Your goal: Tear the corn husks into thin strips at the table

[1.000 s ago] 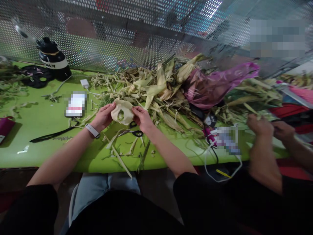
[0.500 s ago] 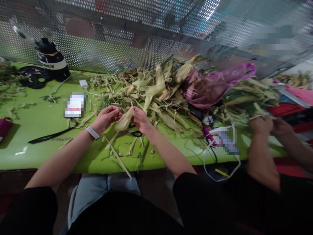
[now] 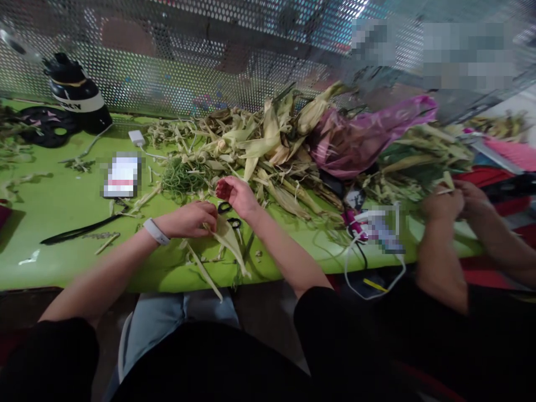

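My left hand (image 3: 190, 219), with a pale band on the wrist, is low over the green table. Its fingertips pinch the upper end of a pale corn husk (image 3: 230, 244), whose narrow tip hangs toward the table's front edge. Just above and to the right is my right hand (image 3: 239, 196), its fingers loosely curled and nothing visible in them. Black-handled scissors (image 3: 233, 223) lie between the hands, partly covered by the husk. Behind my left hand sits a tangle of thin green strips (image 3: 180, 177). Cut husk strips (image 3: 205, 273) lie near the front edge.
A heap of dry husks (image 3: 268, 139) and a pink plastic bag (image 3: 352, 142) fill the back. At left are a phone (image 3: 122, 176), a black strap (image 3: 84, 229) and a dark bottle (image 3: 77, 95). A co-worker's hands (image 3: 446, 202) work at right, beside a white cable (image 3: 347, 273).
My two hands have come apart. The left has moved down and right with the corn husk, which now hangs toward the front edge. The right has let go of the husk.
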`<action>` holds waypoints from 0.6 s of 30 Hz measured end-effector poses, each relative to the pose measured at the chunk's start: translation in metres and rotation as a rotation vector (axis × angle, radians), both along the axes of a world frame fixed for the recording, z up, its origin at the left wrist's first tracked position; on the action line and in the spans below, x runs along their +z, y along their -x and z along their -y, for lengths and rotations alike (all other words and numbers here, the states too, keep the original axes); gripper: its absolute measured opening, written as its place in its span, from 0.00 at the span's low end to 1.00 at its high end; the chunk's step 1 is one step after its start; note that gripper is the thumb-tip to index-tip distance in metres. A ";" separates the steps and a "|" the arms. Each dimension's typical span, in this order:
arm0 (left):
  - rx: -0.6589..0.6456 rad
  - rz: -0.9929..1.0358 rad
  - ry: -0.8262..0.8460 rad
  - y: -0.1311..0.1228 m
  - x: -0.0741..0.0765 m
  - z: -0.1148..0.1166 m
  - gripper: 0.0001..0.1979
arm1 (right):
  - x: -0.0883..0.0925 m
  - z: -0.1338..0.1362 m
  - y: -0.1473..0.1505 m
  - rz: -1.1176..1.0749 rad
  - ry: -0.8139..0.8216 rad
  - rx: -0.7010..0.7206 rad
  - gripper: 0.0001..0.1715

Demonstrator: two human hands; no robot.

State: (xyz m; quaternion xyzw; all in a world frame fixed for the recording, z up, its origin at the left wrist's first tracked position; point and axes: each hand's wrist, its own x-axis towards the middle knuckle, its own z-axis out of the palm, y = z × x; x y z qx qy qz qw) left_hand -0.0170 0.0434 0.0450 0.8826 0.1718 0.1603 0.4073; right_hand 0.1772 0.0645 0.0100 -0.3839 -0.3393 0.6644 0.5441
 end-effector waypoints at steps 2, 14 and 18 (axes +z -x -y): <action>0.083 0.043 0.059 -0.002 -0.005 -0.002 0.03 | 0.003 0.000 -0.002 0.023 -0.040 -0.003 0.06; 0.691 0.819 0.904 -0.002 -0.012 -0.015 0.14 | 0.002 0.012 0.009 0.124 -0.255 0.056 0.22; 0.532 0.848 1.245 0.012 0.004 -0.017 0.09 | -0.002 -0.005 -0.001 0.008 -0.149 -0.137 0.21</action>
